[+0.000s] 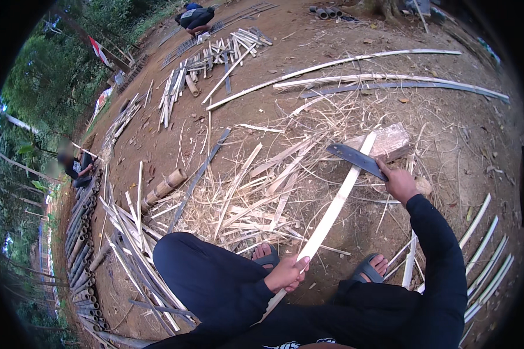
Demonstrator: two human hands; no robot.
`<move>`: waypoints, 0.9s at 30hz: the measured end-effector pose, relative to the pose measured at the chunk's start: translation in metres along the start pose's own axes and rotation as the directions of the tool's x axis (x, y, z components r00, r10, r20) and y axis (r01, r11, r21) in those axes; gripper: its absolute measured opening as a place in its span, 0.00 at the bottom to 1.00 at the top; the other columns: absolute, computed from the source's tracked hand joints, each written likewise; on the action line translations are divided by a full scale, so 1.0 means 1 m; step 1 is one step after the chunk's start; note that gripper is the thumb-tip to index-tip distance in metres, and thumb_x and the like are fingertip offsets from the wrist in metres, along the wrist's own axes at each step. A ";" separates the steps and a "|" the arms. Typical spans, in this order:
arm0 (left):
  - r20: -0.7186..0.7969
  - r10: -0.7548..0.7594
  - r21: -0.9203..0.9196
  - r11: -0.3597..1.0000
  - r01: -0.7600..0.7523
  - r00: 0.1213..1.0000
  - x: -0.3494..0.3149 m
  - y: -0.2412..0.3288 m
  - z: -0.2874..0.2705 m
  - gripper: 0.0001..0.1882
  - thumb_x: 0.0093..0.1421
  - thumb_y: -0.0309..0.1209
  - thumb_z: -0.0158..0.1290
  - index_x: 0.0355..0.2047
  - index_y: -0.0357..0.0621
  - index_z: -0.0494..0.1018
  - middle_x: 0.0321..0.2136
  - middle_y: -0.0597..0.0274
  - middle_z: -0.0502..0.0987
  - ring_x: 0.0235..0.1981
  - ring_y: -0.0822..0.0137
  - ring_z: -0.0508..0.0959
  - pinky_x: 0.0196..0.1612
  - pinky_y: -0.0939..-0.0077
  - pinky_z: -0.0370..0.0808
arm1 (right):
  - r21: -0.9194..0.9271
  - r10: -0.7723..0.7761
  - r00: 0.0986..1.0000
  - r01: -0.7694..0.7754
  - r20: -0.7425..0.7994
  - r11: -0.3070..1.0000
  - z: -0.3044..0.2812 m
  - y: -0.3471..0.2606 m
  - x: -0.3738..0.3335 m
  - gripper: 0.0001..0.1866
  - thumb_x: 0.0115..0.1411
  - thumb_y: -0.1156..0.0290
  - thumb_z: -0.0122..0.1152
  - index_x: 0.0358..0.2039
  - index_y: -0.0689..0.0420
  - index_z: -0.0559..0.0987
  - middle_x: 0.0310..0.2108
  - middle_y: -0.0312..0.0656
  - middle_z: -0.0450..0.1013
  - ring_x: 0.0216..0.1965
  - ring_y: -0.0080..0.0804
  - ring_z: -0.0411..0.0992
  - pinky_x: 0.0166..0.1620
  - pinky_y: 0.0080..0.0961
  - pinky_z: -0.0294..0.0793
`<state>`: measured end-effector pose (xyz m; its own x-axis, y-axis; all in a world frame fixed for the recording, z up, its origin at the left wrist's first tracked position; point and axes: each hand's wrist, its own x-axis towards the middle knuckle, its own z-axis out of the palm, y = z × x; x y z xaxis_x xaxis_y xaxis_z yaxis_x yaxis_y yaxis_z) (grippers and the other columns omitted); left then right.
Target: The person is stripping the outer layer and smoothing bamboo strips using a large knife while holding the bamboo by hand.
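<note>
- Brown dirt ground (244, 107) spreads under everything, with a litter of curled shavings (215, 203) and loose pale slivers lying ahead of the person's feet.
- The long pale strip (330, 216), the biggest of the things in hand, slants from the person's lap up and to the right, passing between the two sandalled feet in the view. It looks like split bamboo: flat, narrow and close to straight, cream to light yellow on its upper face. That face is bright and mostly even in tone, without visible dark skin, and the strip seems broader along its middle and lower length than at its far end. Its near end runs past the left hand toward the dark clothing, where its finish is hard to make out.
- The wooden block (395, 141), tan and rough, sits on the ground under the strip's far end; whether the two touch, I cannot tell.
- The knife (355, 157) has a broad, dark blade with a rounded tip, laid across the strip near the block.
- The left hand (288, 274) is clamped around the strip near its lower end.
- The right hand (400, 183) is closed around the knife's grip, well apart from the left.
</note>
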<state>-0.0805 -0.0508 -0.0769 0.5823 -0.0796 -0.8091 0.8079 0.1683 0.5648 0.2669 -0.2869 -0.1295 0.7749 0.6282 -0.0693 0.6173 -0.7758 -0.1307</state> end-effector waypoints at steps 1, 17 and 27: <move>0.010 -0.003 -0.021 1.000 0.003 1.000 -0.002 -0.004 -0.003 0.20 0.73 0.50 0.40 0.35 0.45 0.62 0.18 0.70 0.60 0.10 0.81 0.57 0.11 0.82 0.56 | -0.028 0.019 1.000 -0.018 0.013 0.999 0.004 0.009 0.006 0.31 0.58 0.74 0.52 0.64 0.47 0.67 0.30 0.56 0.77 0.31 0.53 0.78 0.37 0.49 0.77; 0.056 0.052 -0.007 0.999 -0.051 0.997 -0.008 -0.002 -0.006 0.20 0.73 0.49 0.40 0.36 0.45 0.62 0.16 0.73 0.58 0.09 0.82 0.56 0.10 0.83 0.57 | 0.462 0.312 0.929 -0.193 -0.197 0.866 0.066 0.008 -0.077 0.36 0.57 0.74 0.59 0.67 0.51 0.64 0.31 0.60 0.76 0.33 0.60 0.76 0.39 0.50 0.74; -0.066 0.184 0.042 0.982 -0.182 0.981 -0.028 0.053 -0.007 0.18 0.73 0.49 0.39 0.38 0.46 0.62 0.17 0.71 0.59 0.09 0.82 0.58 0.10 0.84 0.59 | 0.124 0.325 0.918 -0.358 0.227 0.925 0.104 0.009 -0.173 0.44 0.55 0.68 0.64 0.70 0.52 0.55 0.37 0.60 0.77 0.40 0.56 0.78 0.44 0.45 0.77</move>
<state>-0.0546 -0.0331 -0.0258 0.7138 0.0176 -0.7001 0.6917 0.1385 0.7087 0.1239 -0.3969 -0.2219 0.8810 0.3381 -0.3308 0.2768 -0.9356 -0.2191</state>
